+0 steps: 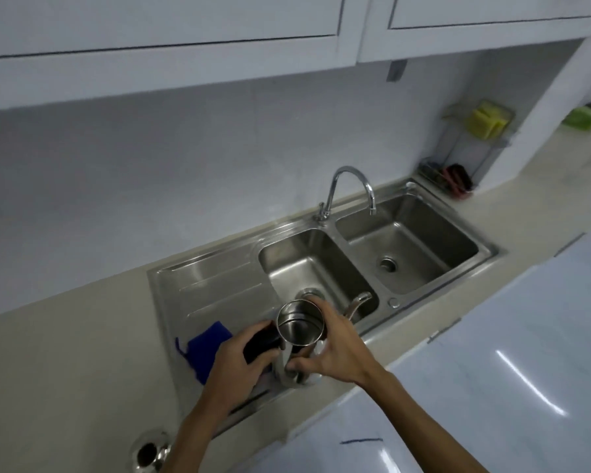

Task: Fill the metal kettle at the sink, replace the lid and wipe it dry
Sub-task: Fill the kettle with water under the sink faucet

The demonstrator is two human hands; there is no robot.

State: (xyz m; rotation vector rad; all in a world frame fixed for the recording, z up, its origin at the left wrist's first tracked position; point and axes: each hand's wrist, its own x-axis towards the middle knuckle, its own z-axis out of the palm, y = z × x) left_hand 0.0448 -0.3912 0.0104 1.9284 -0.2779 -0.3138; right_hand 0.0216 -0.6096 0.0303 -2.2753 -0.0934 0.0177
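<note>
The metal kettle has its lid off and its mouth tipped toward me, over the front edge of the sink's left basin. Its spout points right. My left hand grips the kettle's black handle. My right hand wraps around the kettle's body from the right. The shiny lid lies on the counter at the bottom left, apart from the kettle. A blue cloth rests on the drainboard, partly hidden by my left hand. The faucet arches over the right basin, with no water running.
The steel double sink has a ribbed drainboard on its left and a right basin. A wire rack with yellow sponges and dark items stands in the back right corner. Wall cabinets hang above. A glossy white surface lies at the front right.
</note>
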